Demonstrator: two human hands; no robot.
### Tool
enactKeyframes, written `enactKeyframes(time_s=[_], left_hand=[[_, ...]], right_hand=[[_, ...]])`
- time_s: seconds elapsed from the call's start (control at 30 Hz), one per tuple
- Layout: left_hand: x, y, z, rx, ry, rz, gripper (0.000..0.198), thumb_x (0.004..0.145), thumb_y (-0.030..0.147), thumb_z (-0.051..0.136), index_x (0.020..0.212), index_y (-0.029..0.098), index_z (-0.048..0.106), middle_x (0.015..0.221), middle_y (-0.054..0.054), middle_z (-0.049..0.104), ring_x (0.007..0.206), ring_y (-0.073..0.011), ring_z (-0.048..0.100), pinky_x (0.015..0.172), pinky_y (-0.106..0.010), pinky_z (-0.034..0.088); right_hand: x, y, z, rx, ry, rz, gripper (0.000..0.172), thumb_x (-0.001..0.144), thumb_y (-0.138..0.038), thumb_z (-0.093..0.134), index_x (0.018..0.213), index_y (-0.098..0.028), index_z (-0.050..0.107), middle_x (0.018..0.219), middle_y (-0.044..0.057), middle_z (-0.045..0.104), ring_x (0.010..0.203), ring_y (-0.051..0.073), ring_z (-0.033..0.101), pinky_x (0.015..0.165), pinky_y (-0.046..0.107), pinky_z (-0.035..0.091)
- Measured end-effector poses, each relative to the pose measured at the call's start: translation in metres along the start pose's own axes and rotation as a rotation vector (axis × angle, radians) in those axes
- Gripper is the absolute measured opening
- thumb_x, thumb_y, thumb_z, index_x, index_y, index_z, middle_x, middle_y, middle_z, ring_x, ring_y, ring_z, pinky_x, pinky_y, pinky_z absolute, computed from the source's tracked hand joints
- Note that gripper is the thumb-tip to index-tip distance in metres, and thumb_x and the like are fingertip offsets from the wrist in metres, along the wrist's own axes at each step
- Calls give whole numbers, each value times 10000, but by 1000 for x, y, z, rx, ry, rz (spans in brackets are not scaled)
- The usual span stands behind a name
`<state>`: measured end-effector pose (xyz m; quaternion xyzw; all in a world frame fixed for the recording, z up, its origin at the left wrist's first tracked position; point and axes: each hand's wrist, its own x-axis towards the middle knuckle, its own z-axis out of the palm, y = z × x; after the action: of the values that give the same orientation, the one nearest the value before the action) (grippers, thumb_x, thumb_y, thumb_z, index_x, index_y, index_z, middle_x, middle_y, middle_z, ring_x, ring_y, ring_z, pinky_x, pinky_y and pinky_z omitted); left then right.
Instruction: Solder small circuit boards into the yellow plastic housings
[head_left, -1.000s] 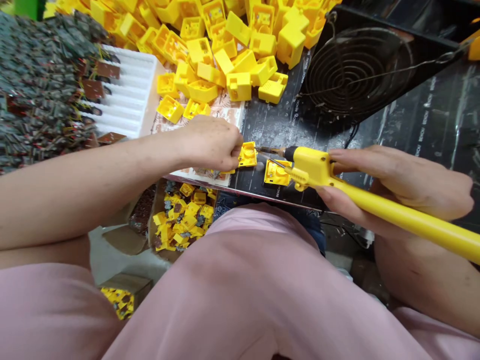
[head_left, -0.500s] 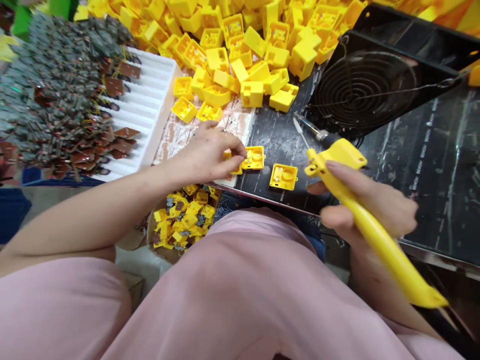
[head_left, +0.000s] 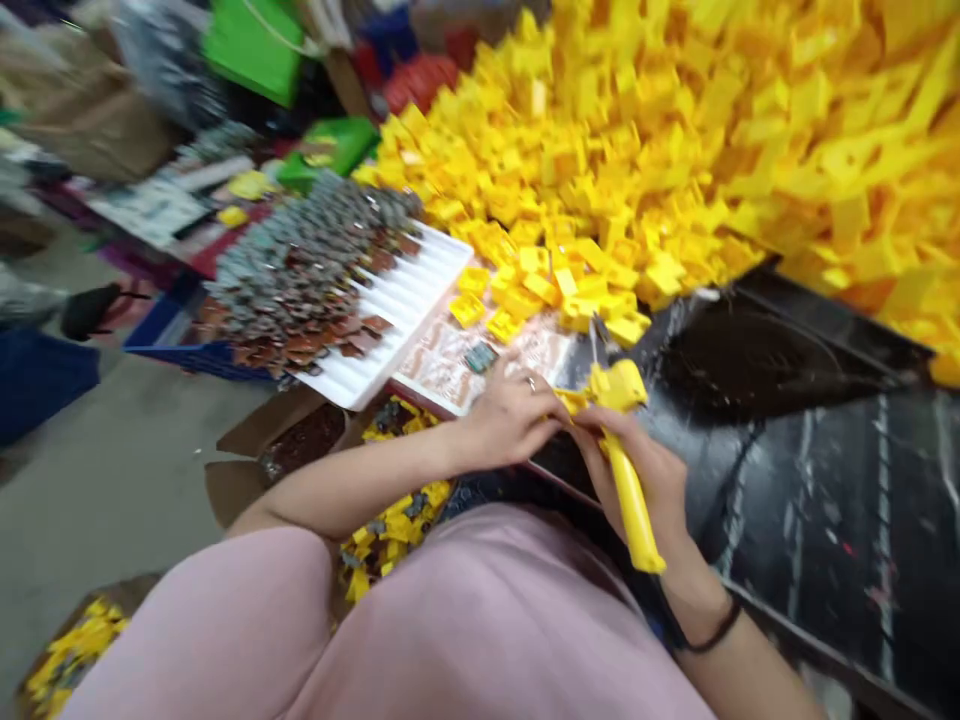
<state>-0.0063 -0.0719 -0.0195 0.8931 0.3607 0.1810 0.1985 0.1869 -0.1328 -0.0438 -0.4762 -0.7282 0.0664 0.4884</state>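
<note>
My right hand (head_left: 651, 470) is closed round a yellow soldering iron (head_left: 624, 455), its head up near the table edge and its handle pointing down toward my lap. My left hand (head_left: 511, 417) lies beside the iron's head with bent fingers on a small yellow plastic part (head_left: 571, 400); the picture is smeared, so the grip is unclear. Both hands meet over the black mat (head_left: 810, 470). A small grey component (head_left: 480, 356) lies on the patterned sheet just beyond my left hand.
A huge heap of yellow housings (head_left: 675, 150) fills the back. A white grooved tray (head_left: 390, 310) carries a pile of brown and grey circuit boards (head_left: 307, 265). A black fan (head_left: 757, 370) sits at right. A box of yellow parts (head_left: 390, 520) stands by my knee.
The camera has lifted and swung, showing far more of the room. My hands have come together; the iron has turned upright next to my left hand.
</note>
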Motion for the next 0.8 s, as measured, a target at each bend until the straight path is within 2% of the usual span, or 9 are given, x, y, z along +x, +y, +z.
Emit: enactKeyframes(time_s=[0.2, 0.33, 0.4, 0.47, 0.5, 0.57, 0.63, 0.7, 0.8], left_hand=[[2, 0, 7, -120, -33, -135, 132, 974, 314, 664, 998, 221, 754, 1018, -32, 815, 1054, -213, 738, 1273, -518, 276], [2, 1, 6, -196, -47, -178, 126, 974, 325, 691, 956, 214, 747, 1019, -25, 817, 1064, -211, 742, 1263, -505, 287], [2, -2, 3, -162, -60, -147, 143, 989, 331, 669, 965, 220, 754, 1022, -30, 813, 1082, -217, 738, 1241, -494, 318], [2, -6, -2, -82, -92, -82, 150, 995, 318, 643, 975, 228, 761, 996, -31, 811, 1057, -219, 734, 1233, -500, 330], [2, -8, -5, -24, -104, -46, 152, 991, 298, 631, 970, 229, 765, 976, -32, 809, 1040, -225, 729, 1231, -517, 329], [1, -10, -10, 111, -100, 26, 179, 981, 253, 599, 950, 225, 773, 936, -45, 801, 1010, -249, 711, 1213, -569, 335], [0, -12, -11, 247, -46, 89, 228, 986, 228, 557, 934, 210, 778, 902, -70, 782, 997, -270, 690, 1169, -602, 368], [0, -15, -8, 333, 11, 159, 273, 1002, 213, 513, 916, 191, 771, 877, -82, 762, 988, -273, 674, 1128, -578, 413], [0, -17, -2, 346, 75, 243, 273, 1003, 203, 507, 864, 175, 741, 941, -86, 763, 966, -260, 658, 1023, -485, 489]], right_hand=[[-2, 8, 7, -48, 55, -37, 148, 1019, -263, 672, 1141, -186, 640, 899, 24, 797, 710, 139, 785, 726, 168, 622], [-2, 11, 3, -106, 63, -128, 105, 1016, -248, 672, 1104, -201, 640, 889, 16, 795, 667, 136, 770, 710, 186, 626], [1, 16, 0, -133, 30, -176, 118, 1013, -246, 672, 1124, -210, 648, 877, 8, 791, 636, 135, 755, 665, 191, 616], [5, 22, -4, -145, -9, -193, 221, 996, -301, 702, 1190, -209, 648, 959, 48, 801, 682, 168, 767, 661, 238, 624], [8, 24, -5, -151, -33, -196, 297, 981, -349, 723, 1229, -210, 639, 1015, 75, 801, 741, 198, 779, 695, 280, 637], [10, 26, -5, -174, -107, -192, 429, 960, -438, 738, 1301, -216, 602, 1112, 118, 789, 899, 265, 788, 857, 407, 646], [8, 27, -1, -214, -227, -165, 382, 1000, -394, 675, 1330, -229, 575, 1090, 101, 790, 952, 275, 774, 1071, 544, 554], [4, 27, 4, -252, -241, -144, 303, 1021, -320, 632, 1306, -224, 592, 1053, 85, 791, 913, 246, 767, 1105, 528, 512], [0, 25, 3, -294, -217, -94, 289, 1012, -351, 666, 1271, -229, 625, 1053, 70, 794, 909, 230, 763, 1101, 484, 504]])
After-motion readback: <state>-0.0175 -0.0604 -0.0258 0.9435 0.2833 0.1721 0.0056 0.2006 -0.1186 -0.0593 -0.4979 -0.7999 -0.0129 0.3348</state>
